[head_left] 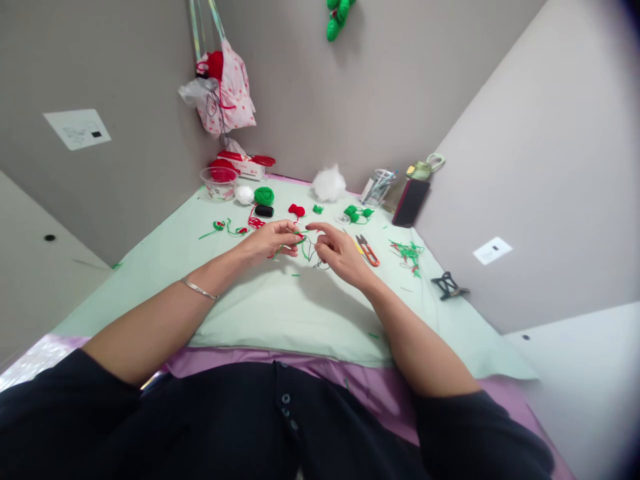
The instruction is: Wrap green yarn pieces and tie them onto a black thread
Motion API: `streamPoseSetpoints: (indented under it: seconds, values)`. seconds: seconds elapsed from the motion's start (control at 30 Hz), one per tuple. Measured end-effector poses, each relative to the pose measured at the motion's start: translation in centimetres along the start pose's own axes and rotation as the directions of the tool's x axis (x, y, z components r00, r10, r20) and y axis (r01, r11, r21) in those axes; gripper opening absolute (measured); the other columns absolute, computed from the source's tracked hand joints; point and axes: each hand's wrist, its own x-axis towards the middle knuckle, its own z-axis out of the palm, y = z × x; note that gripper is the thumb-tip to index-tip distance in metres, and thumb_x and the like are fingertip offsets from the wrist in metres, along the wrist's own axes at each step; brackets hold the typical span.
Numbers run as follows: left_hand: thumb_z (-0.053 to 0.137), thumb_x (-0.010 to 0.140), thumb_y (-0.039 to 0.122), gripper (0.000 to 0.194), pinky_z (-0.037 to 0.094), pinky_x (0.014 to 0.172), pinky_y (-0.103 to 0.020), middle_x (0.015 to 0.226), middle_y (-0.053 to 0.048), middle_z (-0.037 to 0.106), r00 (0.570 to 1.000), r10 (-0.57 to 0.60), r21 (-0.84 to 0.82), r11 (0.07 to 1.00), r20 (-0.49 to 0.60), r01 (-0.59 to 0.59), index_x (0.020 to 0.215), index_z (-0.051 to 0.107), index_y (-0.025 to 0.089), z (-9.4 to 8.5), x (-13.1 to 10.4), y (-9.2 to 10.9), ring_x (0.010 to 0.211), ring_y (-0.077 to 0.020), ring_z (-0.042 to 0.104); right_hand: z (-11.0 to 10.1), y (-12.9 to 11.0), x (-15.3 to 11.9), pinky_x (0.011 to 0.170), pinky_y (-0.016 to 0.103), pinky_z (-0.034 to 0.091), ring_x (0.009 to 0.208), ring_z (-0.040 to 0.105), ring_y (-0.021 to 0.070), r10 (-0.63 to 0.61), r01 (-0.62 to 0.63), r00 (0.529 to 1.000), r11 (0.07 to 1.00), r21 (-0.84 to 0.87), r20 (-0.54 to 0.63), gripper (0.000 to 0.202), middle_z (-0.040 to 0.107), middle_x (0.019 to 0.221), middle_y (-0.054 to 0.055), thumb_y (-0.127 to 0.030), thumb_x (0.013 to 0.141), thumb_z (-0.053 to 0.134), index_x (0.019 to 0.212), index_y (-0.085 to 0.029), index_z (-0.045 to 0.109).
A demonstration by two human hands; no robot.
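Observation:
My left hand pinches a small red and green crocheted piece between thumb and fingers, over the middle of the table. A green yarn tail hangs beneath it. Close on the other side, my right hand has its index finger stretched toward the piece, with thumb and other fingers curled in; whatever they hold is too small to make out. Dark thread loops between the hands. Orange-handled thread snips lie right of my right hand. Two small red and green pieces with yarn tails lie to the left.
Behind the hands are a green yarn ball, black thread spool, red bow-shaped piece, white stuffing and green pieces. A phone leans at back right, near yarn scraps and a black claw clip. A plastic tub stands back left.

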Motion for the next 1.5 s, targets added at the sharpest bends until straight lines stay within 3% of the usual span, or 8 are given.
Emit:
streamPoseSetpoints:
  seconds: [0.27, 0.63, 0.83, 0.97, 1.23, 1.37, 1.43, 1.5]
  values:
    - [0.080, 0.070, 0.031, 0.030, 0.052, 0.070, -0.030, 0.071, 0.004, 0.058, 0.995, 0.094, 0.003, 0.996, 0.028, -0.094, 0.085, 0.058, 0.016, 0.2, 0.2, -0.4, 0.065, -0.0114, 0.064, 0.6, 0.1, 0.0, 0.062, 0.024, 0.035, 0.055, 0.039, 0.0113, 0.003, -0.009, 0.999, 0.991, -0.135, -0.043, 0.044, 0.044, 0.056, -0.007, -0.013, 0.079, 0.041, 0.120, -0.015, 0.057]
    - [0.079, 0.069, 0.031, 0.030, 0.054, 0.067, -0.030, 0.070, 0.001, 0.062, 0.978, 0.203, 0.122, 0.973, -0.039, -0.197, 0.078, 0.055, 0.016, 1.6, -0.1, -1.1, 0.066, -0.0132, 0.063, 3.4, 0.9, 0.2, 0.064, 0.028, 0.039, 0.060, 0.054, 0.0188, 0.043, -0.102, 0.988, 0.904, -0.415, -0.150, 0.050, 0.063, 0.068, 0.001, -0.018, 0.086, 0.041, 0.135, -0.016, 0.049]
    - [0.078, 0.070, 0.033, 0.027, 0.050, 0.074, -0.029, 0.080, -0.001, 0.065, 0.926, 0.368, 0.202, 0.917, -0.090, -0.345, 0.084, 0.062, 0.016, 1.4, -0.2, -0.1, 0.075, -0.0139, 0.062, 1.0, 1.0, 0.9, 0.057, 0.026, 0.040, 0.053, 0.049, 0.0106, 0.111, -0.109, 0.958, 0.994, 0.021, -0.264, 0.029, 0.067, 0.082, 0.002, -0.034, 0.088, 0.051, 0.111, -0.019, 0.063]
    - [0.078, 0.071, 0.031, 0.024, 0.048, 0.081, -0.030, 0.087, -0.002, 0.065, 0.900, 0.427, 0.238, 0.886, -0.088, -0.397, 0.083, 0.064, 0.016, 1.0, -0.1, 0.0, 0.084, -0.0152, 0.061, -0.7, 1.9, 1.4, 0.049, 0.024, 0.033, 0.051, 0.041, 0.0073, 0.233, -0.148, 0.954, 0.915, 0.376, -0.190, 0.024, 0.065, 0.077, 0.002, -0.037, 0.082, 0.061, 0.087, -0.016, 0.070]
    - [0.079, 0.072, 0.034, 0.024, 0.048, 0.082, -0.031, 0.086, -0.003, 0.065, 0.914, 0.405, 0.217, 0.892, 0.007, -0.396, 0.083, 0.066, 0.016, 1.3, -0.3, -0.2, 0.085, -0.0163, 0.062, 0.1, 1.4, 1.2, 0.050, 0.022, 0.030, 0.054, 0.038, 0.0063, 0.230, -0.205, 0.973, 0.851, 0.483, 0.009, 0.025, 0.055, 0.064, -0.003, -0.037, 0.071, 0.076, 0.081, -0.016, 0.070]
    - [0.079, 0.072, 0.032, 0.026, 0.046, 0.084, -0.031, 0.089, -0.003, 0.066, 0.948, 0.312, 0.142, 0.938, 0.056, -0.317, 0.086, 0.066, 0.016, 1.2, -0.2, -0.1, 0.085, -0.0152, 0.061, -1.2, 2.6, 2.0, 0.052, 0.021, 0.038, 0.062, 0.049, 0.0083, 0.345, -0.214, 0.933, 0.761, 0.613, -0.103, 0.024, 0.063, 0.077, -0.001, -0.036, 0.067, 0.076, 0.080, -0.019, 0.065]
    - [0.079, 0.071, 0.030, 0.026, 0.046, 0.083, -0.030, 0.090, -0.004, 0.066, 0.963, 0.257, 0.082, 0.961, 0.077, -0.263, 0.086, 0.064, 0.015, 1.0, -0.2, 0.1, 0.085, -0.0149, 0.061, -3.5, 4.6, 2.3, 0.057, 0.022, 0.044, 0.074, 0.058, 0.0118, 0.432, -0.181, 0.875, 0.709, 0.682, -0.217, 0.025, 0.067, 0.088, 0.002, -0.038, 0.069, 0.074, 0.081, -0.020, 0.060]
    - [0.079, 0.072, 0.030, 0.027, 0.045, 0.081, -0.030, 0.092, -0.005, 0.068, 0.974, 0.202, 0.020, 0.979, 0.102, -0.205, 0.087, 0.061, 0.015, 0.8, -0.3, 0.4, 0.084, -0.0146, 0.062, -6.9, 7.1, 2.1, 0.062, 0.026, 0.047, 0.083, 0.062, 0.0153, 0.444, -0.126, 0.828, 0.742, 0.658, -0.342, 0.023, 0.067, 0.087, 0.005, -0.040, 0.074, 0.069, 0.076, -0.021, 0.055]
